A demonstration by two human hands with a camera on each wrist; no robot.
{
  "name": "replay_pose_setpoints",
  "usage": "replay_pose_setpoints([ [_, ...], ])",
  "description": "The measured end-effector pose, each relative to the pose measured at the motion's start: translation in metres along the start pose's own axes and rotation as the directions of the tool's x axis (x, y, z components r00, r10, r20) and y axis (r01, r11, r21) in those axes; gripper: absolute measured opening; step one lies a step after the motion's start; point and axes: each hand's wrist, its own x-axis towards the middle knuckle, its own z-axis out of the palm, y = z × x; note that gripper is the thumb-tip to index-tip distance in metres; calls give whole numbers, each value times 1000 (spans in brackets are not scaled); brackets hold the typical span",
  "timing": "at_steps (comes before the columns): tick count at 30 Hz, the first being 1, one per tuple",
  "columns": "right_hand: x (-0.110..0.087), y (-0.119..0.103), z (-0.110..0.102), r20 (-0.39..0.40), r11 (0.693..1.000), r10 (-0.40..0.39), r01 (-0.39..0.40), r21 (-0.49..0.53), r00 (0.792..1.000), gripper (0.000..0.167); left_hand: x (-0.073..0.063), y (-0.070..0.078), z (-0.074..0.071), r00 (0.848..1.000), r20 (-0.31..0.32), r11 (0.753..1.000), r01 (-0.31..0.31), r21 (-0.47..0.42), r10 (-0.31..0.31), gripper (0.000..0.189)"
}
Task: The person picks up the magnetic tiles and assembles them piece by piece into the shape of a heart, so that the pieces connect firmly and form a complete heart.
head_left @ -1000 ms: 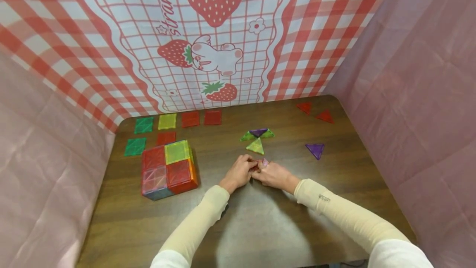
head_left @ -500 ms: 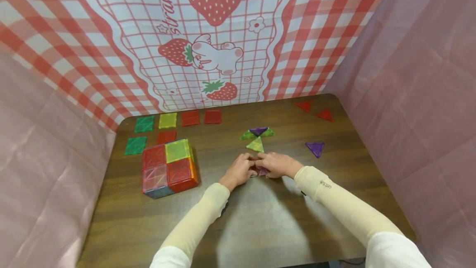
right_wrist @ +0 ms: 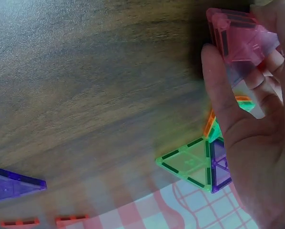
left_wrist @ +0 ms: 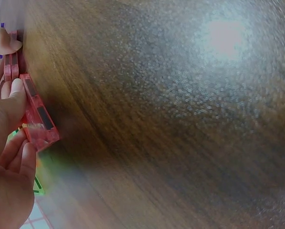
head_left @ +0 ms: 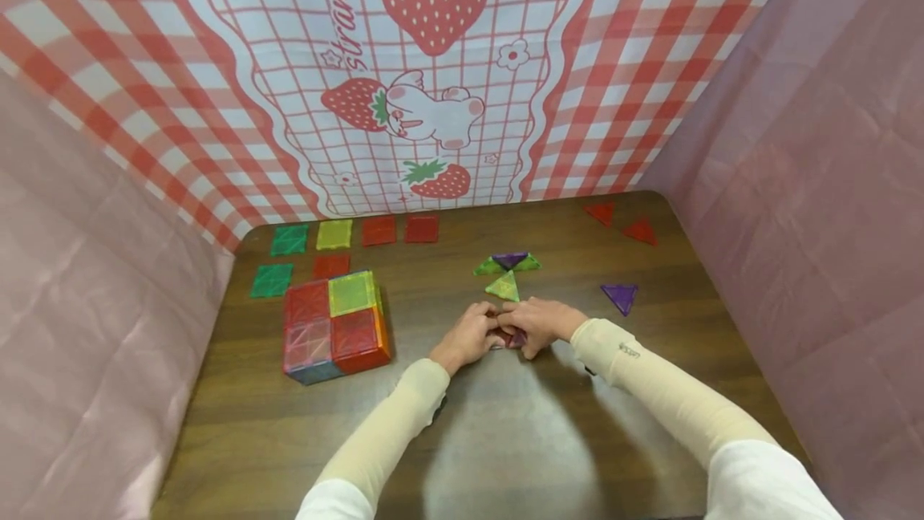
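My left hand [head_left: 464,336] and right hand [head_left: 537,322] meet over the middle of the table. In the left wrist view, the left fingers pinch a red magnetic tile [left_wrist: 45,114], its edge magnets showing. The right hand grips red triangular magnetic tiles [right_wrist: 238,40], stacked face to face, between thumb and fingers; a purple tint shows by them in the head view. Just beyond the hands lies a yellow-green triangle tile [head_left: 504,286]. Behind it, a purple triangle [head_left: 510,261] sits between green triangles [head_left: 487,266]. My fingers partly cover the held tiles.
At left stands a box of square magnetic tiles [head_left: 354,335], red, yellow and orange. Several flat squares, including a green tile [head_left: 272,281], lie behind it. A purple triangle [head_left: 620,297] and two red triangles [head_left: 640,232] lie at right. A strawberry-print cloth [head_left: 433,111] hangs behind.
My right hand has turned and changed its grip, with its fingers now reaching over the tiles beside the left hand. The left hand stays nearly in place. The head view has shifted slightly.
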Motion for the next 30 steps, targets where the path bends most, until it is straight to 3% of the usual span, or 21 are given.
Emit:
replay_pose_setpoints([
  [3,-1,0,5,-2,1000,21,-21,-7,1000,72,-2,2,2,1000,5,1000,-12,-14,12,35],
  [9,-1,5,14,-49,997,72,-74,-36,996,51,-1,3,4,999,-8,999,-32,0,32,35],
  [13,-4,8,17,-101,994,103,-105,-22,990,54,1,1,2,999,-15,999,-40,18,40,38],
  [19,-15,11,20,-239,998,65,-65,7,969,26,0,2,-1,1000,3,998,13,66,-14,44],
  [22,-23,12,23,-315,993,99,-74,90,944,21,-4,4,-2,997,24,993,73,90,-76,49],
  [24,-27,13,24,-361,975,168,-101,198,917,17,-9,4,-3,994,21,989,104,105,-107,54],
  [28,-30,17,25,-414,899,381,-226,376,827,12,-16,2,-5,994,-19,989,105,105,-104,58],
  [30,-27,20,24,-422,871,451,-285,400,786,11,-16,2,-6,996,-33,992,86,92,-84,57],
])
